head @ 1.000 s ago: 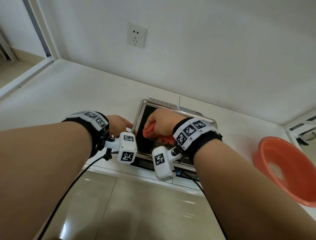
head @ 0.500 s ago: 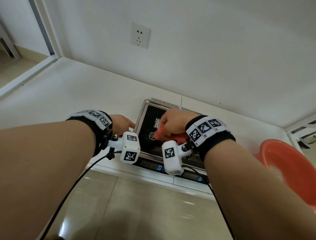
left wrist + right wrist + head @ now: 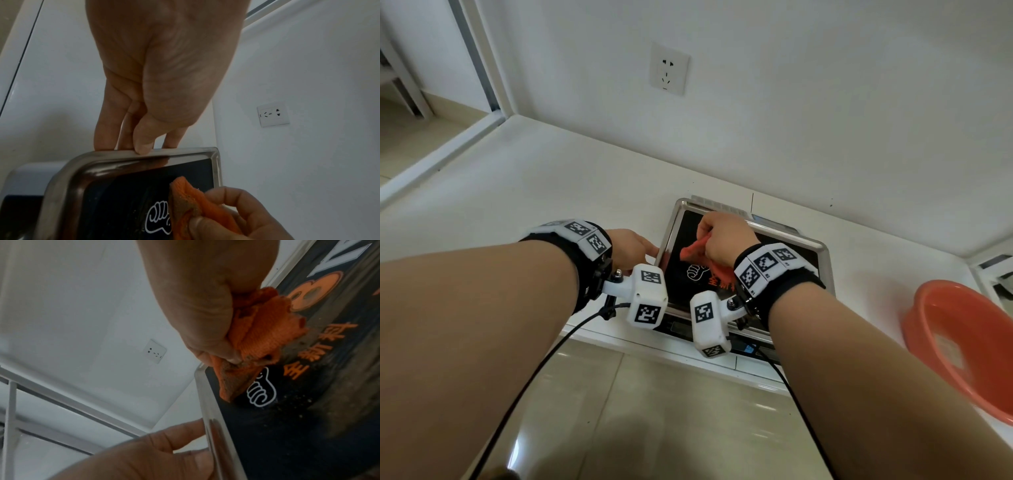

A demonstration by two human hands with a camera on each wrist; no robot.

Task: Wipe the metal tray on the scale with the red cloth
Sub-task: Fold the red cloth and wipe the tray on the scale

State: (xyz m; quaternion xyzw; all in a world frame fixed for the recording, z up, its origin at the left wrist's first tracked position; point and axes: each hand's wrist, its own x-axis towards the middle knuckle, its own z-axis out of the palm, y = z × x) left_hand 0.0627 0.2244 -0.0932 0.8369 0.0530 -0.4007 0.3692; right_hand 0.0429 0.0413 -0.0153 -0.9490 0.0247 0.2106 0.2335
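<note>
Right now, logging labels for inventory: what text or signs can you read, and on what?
"全新": orange characters on the black sheet in the shiny metal tray; the next characters are unclear.
White thumbs-up sign: same sheet.
Large white letters on that sheet: cut off, unreadable.

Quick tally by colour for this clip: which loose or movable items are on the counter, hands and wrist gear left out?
Red or orange: 2, the red cloth and the plastic basin.
Silver metal: 1, the metal tray.
Dark with a white body: 1, the scale under the tray.
Total: 4.
</note>
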